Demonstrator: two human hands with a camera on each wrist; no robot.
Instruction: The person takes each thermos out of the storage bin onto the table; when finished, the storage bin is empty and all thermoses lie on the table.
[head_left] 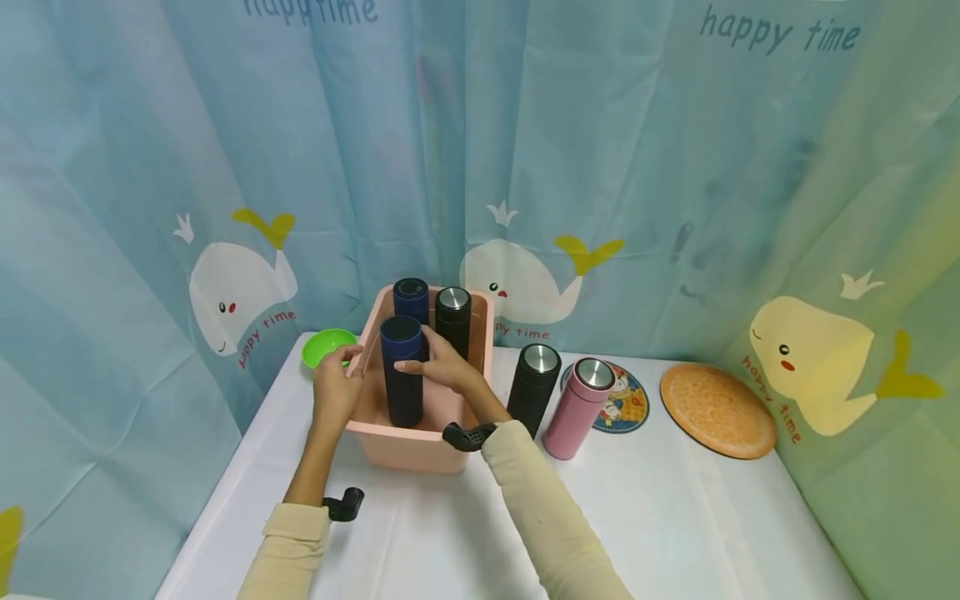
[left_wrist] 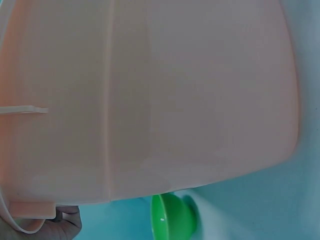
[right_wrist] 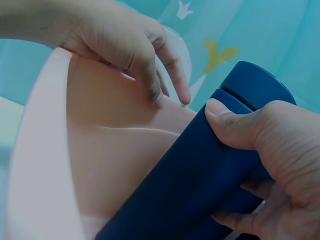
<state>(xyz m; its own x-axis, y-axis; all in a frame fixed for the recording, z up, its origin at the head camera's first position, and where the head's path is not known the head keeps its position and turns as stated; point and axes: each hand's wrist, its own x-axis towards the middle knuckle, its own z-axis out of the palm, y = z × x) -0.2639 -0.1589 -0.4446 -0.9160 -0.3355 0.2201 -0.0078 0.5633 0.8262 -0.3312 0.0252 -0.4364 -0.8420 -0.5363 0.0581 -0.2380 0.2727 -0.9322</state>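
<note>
My right hand grips a dark blue thermos bottle near its lid, thumb on one side and fingers on the other. The bottle is inside a pink plastic bin, nearly upright in the head view. With my left hand I hold the bin's left rim; its fingers curl over the edge in the left wrist view. Behind the held bottle stand another dark blue thermos and a black thermos with a silver lid, their lower parts hidden.
To the right of the bin stand a black thermos and a pink thermos. Beyond them lie a patterned round mat and an orange-brown round mat. A green bowl sits left of the bin, near the curtain.
</note>
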